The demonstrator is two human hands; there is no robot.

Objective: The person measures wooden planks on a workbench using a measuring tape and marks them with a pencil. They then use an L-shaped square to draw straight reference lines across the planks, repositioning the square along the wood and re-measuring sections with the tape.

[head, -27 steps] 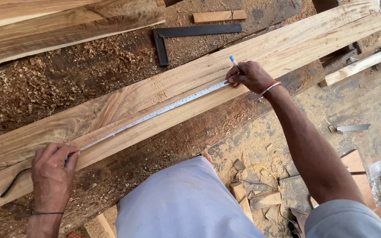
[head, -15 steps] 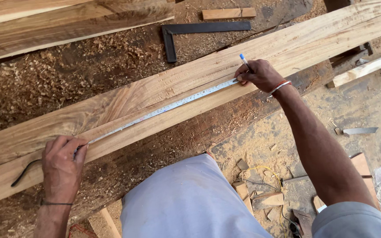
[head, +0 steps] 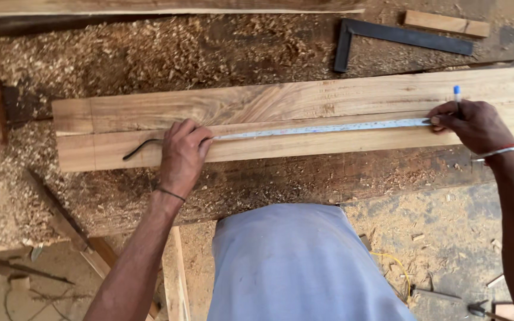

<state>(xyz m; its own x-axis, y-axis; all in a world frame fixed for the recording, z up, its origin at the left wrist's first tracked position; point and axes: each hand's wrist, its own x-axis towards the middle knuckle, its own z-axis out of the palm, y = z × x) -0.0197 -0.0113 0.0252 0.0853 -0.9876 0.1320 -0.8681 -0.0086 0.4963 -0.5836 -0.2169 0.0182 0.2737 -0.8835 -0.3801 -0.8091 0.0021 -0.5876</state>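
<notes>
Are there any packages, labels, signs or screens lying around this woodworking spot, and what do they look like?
None in view: no package, label, sign or screen.
Nearest to one is the measuring tape: a thin, pale strip with fine markings, stretched flat along the wooden plank between the left hand and the right hand.

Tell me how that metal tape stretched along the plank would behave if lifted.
The metal tape looks thin and narrow, so probably floppy and light. It lies flat only while the left hand and right hand pin its ends on the plank; released, it would likely sag or curl.
</notes>
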